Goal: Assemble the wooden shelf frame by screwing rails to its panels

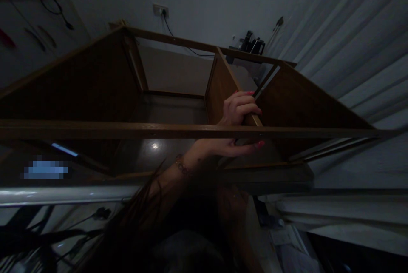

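Observation:
An open wooden cabinet frame (178, 130) stands before me, with wooden side panels and a divider panel (228, 73) inside. My left hand (240, 109) reaches through the frame beneath its near rail and is closed around the divider's top edge. Its fingers lie over the far side, and the thumb points right below the rail. A bracelet (182, 164) circles my left wrist. In deep shadow below the cabinet's near edge is my right hand (234, 205), close to my body. Its fingers are too dark to make out, and I cannot see anything in it.
A wall socket (160, 10) holds a plug with a black cable behind the cabinet. Dark appliances (253, 44) stand at the back right. Pale curtains (360, 43) hang along the right side. Below left runs a shiny metal bar (70, 195). Papers (291, 243) lie at lower right.

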`<state>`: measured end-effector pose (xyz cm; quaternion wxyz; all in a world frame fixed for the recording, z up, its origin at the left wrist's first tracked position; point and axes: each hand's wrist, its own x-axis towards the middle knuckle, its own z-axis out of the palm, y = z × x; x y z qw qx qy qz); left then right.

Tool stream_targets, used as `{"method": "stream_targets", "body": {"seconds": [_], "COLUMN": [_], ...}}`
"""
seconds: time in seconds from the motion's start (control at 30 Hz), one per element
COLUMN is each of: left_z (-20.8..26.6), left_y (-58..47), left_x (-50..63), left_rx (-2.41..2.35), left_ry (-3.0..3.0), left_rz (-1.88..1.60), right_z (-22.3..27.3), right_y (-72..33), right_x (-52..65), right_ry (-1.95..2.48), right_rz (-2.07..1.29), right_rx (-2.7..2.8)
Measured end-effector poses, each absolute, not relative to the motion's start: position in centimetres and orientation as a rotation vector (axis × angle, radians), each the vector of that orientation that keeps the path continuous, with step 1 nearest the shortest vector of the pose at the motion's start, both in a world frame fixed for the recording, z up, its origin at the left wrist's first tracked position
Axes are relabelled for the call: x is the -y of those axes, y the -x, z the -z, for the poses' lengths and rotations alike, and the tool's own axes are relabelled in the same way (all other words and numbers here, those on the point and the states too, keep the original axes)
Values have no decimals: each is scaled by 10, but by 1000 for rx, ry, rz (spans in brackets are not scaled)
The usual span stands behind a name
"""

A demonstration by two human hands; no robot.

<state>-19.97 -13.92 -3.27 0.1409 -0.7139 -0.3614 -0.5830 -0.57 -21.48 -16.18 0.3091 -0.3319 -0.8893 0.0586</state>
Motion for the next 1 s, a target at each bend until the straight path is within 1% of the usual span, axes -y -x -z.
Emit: {"method": "stream_targets", "body": {"seconds": [0.2,0.33,0.43,0.5,0.57,0.67,0.73,0.9,1.0], "left_z": [31,30,38,52,71,101,114,122,127], "left_y": [198,198,198,195,186,167,156,148,149], "left_x": [144,155,168,181,196,225,247,291,295], "left_rx": [1014,1094,1183,1236,1327,1395,1441,1759,1685], "left_ry": [2112,2148,2167,2145,2028,1458,1240,1660,1712], "left_rz": [1717,1692,1750,1858,2050,2428,2540,2556,2579], "right_z": [159,158,154,150,145,140,139,153,166], "right_y": [9,11,11,11,11,12,14,16,16], "right_x": [222,224,224,225,227,229,231,232,233], "right_ry": [836,822,829,792,716,598,528,368,507], "right_rz": [-278,-279,-289,-297,-316,-344,-340,-222,-168], "right_rx": [2264,2273,2290,2294,2283,2240,2246,2217,2141]}}
